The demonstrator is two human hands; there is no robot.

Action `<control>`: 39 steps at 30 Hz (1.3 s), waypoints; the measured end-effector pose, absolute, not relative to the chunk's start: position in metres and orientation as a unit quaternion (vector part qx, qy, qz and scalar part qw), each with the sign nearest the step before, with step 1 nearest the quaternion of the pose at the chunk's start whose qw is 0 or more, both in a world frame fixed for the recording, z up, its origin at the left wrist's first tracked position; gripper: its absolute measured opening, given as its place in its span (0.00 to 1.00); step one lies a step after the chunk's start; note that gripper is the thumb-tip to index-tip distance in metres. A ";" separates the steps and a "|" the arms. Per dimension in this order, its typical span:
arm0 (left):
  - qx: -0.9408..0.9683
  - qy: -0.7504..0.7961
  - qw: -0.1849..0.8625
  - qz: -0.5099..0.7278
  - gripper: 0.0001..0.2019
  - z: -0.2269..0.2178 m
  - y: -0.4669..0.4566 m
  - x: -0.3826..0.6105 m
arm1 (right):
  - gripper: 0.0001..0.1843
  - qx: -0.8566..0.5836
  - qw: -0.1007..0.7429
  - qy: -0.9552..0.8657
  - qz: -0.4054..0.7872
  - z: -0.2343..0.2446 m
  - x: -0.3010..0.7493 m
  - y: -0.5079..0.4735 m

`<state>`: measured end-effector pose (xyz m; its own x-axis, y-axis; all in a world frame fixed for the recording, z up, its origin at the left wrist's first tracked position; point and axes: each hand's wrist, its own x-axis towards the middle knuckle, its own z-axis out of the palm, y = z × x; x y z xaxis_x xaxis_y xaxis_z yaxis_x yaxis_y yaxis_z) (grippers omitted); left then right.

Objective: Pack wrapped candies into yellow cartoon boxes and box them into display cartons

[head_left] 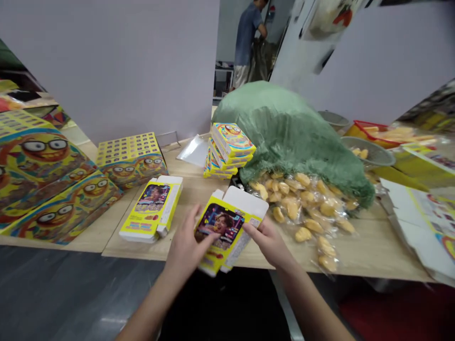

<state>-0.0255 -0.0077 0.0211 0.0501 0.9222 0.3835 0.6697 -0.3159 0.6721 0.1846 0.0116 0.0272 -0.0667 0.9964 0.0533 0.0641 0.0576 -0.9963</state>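
Observation:
A yellow printed carton (222,227) with its white end flaps out is held above the table's front edge. My left hand (186,241) grips its left side, the thumb lying across the printed front. My right hand (265,237) holds the carton's right edge, fingers partly behind it. To the left, more cartons of the same print (152,208) lie on the table, their flaps open too. Right of my hands, several clear-wrapped yellow snack pieces (302,203) spill from a big green sack (280,123).
Closed small boxes (231,147) are stacked by the sack. Large yellow display boxes (53,180) stand at the left. Mesh baskets (373,151), a red tray (377,127) and an unfolded carton (419,222) are on the right. A person (249,40) stands beyond the partition.

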 end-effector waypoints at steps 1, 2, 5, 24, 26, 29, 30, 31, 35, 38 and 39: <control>0.705 0.557 0.228 0.374 0.20 0.024 -0.002 -0.028 | 0.23 -0.508 0.495 -0.572 0.412 0.031 0.193 0.010; 0.711 0.540 0.282 0.349 0.14 0.027 0.002 -0.029 | 0.23 -0.538 0.525 -0.585 0.304 0.035 0.199 0.009; 0.738 0.499 0.319 0.324 0.08 0.036 0.003 -0.023 | 0.19 -0.566 0.556 -0.609 0.014 0.049 0.209 0.006; 0.542 0.264 0.716 0.352 0.36 0.022 -0.004 0.004 | 0.22 -0.465 0.537 -0.663 0.237 0.064 0.195 -0.036; 0.508 0.322 0.695 0.395 0.33 0.021 -0.004 0.008 | 0.26 -0.494 0.556 -0.574 0.343 0.051 0.191 -0.036; 0.494 0.383 0.622 0.470 0.42 0.023 -0.005 0.018 | 0.24 -0.499 0.565 -0.497 0.430 0.034 0.183 -0.032; 0.494 0.391 0.605 0.487 0.47 0.024 -0.007 0.020 | 0.24 -0.497 0.580 -0.480 0.431 0.031 0.181 -0.029; 0.494 0.398 0.590 0.500 0.50 0.025 -0.009 0.022 | 0.24 -0.491 0.592 -0.471 0.431 0.029 0.180 -0.027; 0.531 0.416 0.546 0.497 0.36 0.030 -0.013 0.020 | 0.12 -0.463 0.580 -0.516 0.428 0.031 0.190 -0.018; 0.535 0.400 0.588 0.457 0.18 0.034 -0.010 0.012 | 0.04 -0.463 0.518 -0.611 0.379 0.038 0.201 -0.016; 0.534 0.392 0.604 0.444 0.14 0.034 -0.009 0.010 | 0.04 -0.464 0.493 -0.642 0.361 0.041 0.204 -0.017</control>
